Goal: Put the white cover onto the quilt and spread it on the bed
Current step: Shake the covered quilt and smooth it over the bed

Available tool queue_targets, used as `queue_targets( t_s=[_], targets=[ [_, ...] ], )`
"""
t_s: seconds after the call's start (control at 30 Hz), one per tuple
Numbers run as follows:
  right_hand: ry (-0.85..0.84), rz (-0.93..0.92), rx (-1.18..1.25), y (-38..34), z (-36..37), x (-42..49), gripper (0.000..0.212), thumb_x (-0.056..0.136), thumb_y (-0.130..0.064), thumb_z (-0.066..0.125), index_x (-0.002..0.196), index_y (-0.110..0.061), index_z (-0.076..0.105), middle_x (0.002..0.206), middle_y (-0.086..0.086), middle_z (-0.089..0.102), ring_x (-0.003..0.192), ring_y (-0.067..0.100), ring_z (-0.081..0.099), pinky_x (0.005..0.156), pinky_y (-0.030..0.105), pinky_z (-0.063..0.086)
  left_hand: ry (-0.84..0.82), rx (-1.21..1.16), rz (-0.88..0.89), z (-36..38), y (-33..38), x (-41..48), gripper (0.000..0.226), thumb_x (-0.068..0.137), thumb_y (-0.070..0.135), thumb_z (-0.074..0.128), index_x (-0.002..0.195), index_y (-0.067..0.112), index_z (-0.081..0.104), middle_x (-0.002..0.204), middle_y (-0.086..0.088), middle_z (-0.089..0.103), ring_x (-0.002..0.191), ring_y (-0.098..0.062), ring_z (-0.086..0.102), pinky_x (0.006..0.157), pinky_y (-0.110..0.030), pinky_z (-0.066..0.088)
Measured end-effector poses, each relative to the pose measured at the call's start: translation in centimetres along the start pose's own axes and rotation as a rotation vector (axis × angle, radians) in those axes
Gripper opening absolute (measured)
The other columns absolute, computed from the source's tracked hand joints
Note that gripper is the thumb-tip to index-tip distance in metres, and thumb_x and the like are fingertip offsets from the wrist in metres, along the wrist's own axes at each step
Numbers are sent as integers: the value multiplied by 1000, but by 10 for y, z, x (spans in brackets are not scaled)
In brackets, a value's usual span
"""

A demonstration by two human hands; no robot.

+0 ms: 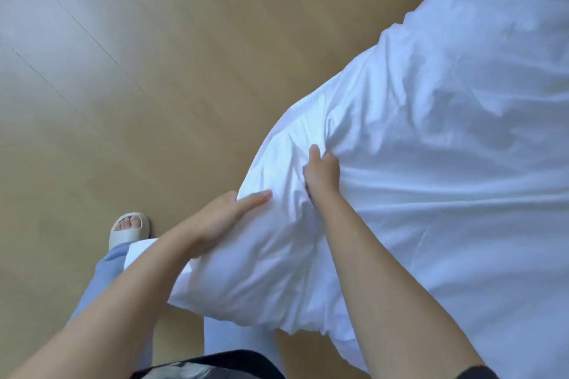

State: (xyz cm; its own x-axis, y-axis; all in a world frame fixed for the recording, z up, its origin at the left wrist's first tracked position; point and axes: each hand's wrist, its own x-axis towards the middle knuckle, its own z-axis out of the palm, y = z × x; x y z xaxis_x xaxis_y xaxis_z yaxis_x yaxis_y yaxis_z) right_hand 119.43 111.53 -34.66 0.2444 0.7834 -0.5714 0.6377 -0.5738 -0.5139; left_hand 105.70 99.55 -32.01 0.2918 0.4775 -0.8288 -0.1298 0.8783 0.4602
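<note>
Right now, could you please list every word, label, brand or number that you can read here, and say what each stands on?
None: no text can be read in this view.
The cover, slipper and floor bear no lettering.
The dark garment at the bottom edge has a pale patch, too blurred to tell if it is print.

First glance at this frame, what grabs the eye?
The big white cover fills the right half, rumpled, over a wooden floor. At centre the right hand grips a fistful of it, while the left hand holds its puffy corner just below and to the left. A beige slipper shows at lower left.
</note>
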Motion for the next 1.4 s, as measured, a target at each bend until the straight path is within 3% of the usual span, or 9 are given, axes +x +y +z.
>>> queue_targets(
  t_s=[0.1,0.27,0.53,0.7,0.8,0.93,1.03,1.23,1.4],
  targets=[
    [-93,20,256,10,-24,-10,25,100,-35,40,100,-14,53,91,-2,58,86,15,56,81,29,46,-148,-366,30,2,28,32,65,75,72,51,125,32,59,120,2,67,110,-21,64,103,-43,41],
    [-178,-54,258,7,-49,-10,44,101,-37,36,131,-8,49,123,-3,54,118,13,51,101,27,40,81,-55,31,33,70,69,55,83,59,59,124,23,59,128,8,57,116,-12,55,103,-32,40],
    [-75,-212,59,4,-48,-20,32,100,-30,42,107,-5,62,99,10,65,102,26,57,69,20,32,755,398,373,24,111,42,50,96,36,46,55,9,39,55,-5,43,54,-23,40,55,-32,29],
    [-87,-214,189,6,-51,-15,28,101,-31,40,97,-14,62,98,1,64,104,20,59,84,27,43,464,217,595,57,112,23,50,99,39,44,81,-3,66,73,-8,64,68,-13,55,68,-32,47],
    [-143,-168,258,7,-55,-16,40,103,-29,32,131,-8,51,119,-5,53,121,6,45,90,9,33,300,-146,306,60,74,29,48,97,51,35,98,16,69,101,9,67,89,-4,62,84,-19,46],
    [-251,-102,335,15,-54,-16,48,103,-32,27,146,-10,31,148,-3,36,120,-5,30,91,3,22,54,-484,78,42,48,41,47,99,15,39,68,8,72,67,-3,71,56,-12,66,49,-20,52],
    [-302,-113,338,14,-51,-12,47,104,-33,26,146,-13,31,149,-4,35,128,-2,31,101,9,24,-157,-422,116,37,51,44,27,94,5,47,103,16,70,94,-7,73,76,-20,71,62,-32,58],
    [-401,-78,419,15,-48,-2,71,87,-63,39,138,-14,47,140,2,50,131,13,44,113,40,32,-27,134,247,57,67,71,16,87,35,64,99,26,64,98,7,69,86,-6,66,81,-29,55],
    [-392,-58,458,18,-57,14,57,96,-53,35,133,-12,52,132,-5,56,117,1,52,104,25,40,323,170,280,52,65,86,21,86,21,61,70,13,52,71,-3,46,68,-13,43,64,-27,37]
  ],
)
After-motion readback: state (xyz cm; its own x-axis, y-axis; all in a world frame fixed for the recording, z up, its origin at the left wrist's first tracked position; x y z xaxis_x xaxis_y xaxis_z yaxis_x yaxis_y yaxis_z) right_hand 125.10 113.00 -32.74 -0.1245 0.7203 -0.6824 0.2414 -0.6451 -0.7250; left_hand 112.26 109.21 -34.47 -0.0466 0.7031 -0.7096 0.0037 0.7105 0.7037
